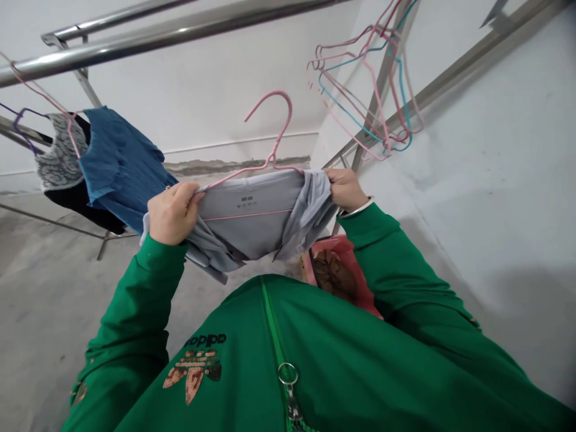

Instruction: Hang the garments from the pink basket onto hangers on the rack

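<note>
A light grey shirt (252,231) hangs stretched between my two hands, with a pink wire hanger (284,120) inside its shoulders. The hanger's hook points up above the collar, and its lower bar crosses the neck opening. My left hand (173,211) is closed on the shirt at one shoulder. At the other shoulder my right hand (346,189) grips the bunched cloth. Folds of fabric hide the hanger's two ends, so I cannot tell whether the fingers also hold the wire.
Metal rails (180,33) run overhead. A blue garment (123,162) and a black garment with a lace top (63,153) hang at left. Several wire hangers (382,114) hang at upper right. A pink basket (366,294) with brown cloth (335,276) stands below, by the white wall (504,180).
</note>
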Demonstrator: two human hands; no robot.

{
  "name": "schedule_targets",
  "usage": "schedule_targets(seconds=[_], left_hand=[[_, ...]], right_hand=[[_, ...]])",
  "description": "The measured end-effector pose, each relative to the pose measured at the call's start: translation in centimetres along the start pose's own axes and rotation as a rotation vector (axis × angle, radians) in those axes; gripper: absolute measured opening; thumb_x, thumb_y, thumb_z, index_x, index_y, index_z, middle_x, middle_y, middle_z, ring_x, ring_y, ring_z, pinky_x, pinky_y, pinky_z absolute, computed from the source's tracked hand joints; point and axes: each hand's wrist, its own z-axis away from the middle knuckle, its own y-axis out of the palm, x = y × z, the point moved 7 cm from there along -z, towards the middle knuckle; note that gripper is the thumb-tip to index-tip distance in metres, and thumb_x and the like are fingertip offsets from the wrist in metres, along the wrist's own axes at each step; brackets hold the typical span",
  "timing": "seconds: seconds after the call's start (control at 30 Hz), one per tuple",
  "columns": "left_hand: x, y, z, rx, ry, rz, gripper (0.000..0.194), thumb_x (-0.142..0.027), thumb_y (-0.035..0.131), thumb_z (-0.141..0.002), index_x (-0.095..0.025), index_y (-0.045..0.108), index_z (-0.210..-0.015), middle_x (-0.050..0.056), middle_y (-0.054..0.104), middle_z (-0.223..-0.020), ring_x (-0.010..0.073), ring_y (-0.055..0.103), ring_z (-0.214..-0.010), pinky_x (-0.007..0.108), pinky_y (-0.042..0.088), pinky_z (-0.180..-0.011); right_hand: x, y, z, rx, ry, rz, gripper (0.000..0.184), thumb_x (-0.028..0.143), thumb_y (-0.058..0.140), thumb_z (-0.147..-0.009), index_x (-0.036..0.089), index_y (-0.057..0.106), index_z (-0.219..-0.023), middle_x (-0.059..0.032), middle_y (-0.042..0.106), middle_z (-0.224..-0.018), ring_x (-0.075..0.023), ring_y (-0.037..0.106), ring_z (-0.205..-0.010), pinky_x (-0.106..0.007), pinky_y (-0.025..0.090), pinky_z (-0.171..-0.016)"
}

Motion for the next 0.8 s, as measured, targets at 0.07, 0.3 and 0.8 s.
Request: schedule_targets(seconds=[0.07,0.3,0.8], left_hand=[[0.3,-0.3,0.3,-0.061,-0.037,0.018,0.013,-0.032,0.054,-0.086,-0.023,0.063,-0.084,0.007,0.064,-0.081,0.0244,0.061,-0.081,0.035,0.042,-0.072],[1.2,-0.7,1.4,-0.121,-0.088,0.005,0.011,-0.034,0.053,-0.087,-0.027,0.062,-0.084,0.006,0.063,-0.082,0.0239,0.059,-0.08,0.036,0.039,-0.07],[4.5,-3.8,2.7,-0.5,-0.044,-0.229,0.019,-0.033,0.052,-0.082,-0.019,0.063,-0.077,0.006,0.065,-0.07,0.0193,0.057,-0.066,0.029,0.039,-0.062]], right_hand=[[-0.3,0.1,-0.3,0.047,0.009,-0.047,0.027,0.043,0.076,-0.065,0.018,0.074,-0.076,-0.0005,0.069,-0.071,-0.0203,0.067,-0.083,-0.035,0.055,-0.081],[-0.4,1.0,-1.5,-0.112,0.019,-0.076,0.029,0.044,0.073,-0.07,0.021,0.071,-0.089,-0.0013,0.069,-0.081,-0.0162,0.066,-0.081,-0.03,0.054,-0.076],[-2.7,-7.0,-2.7,-0.539,-0.069,0.259,0.037,0.059,0.054,-0.084,0.023,0.058,-0.094,-0.0022,0.065,-0.085,-0.018,0.062,-0.085,-0.043,0.053,-0.084]])
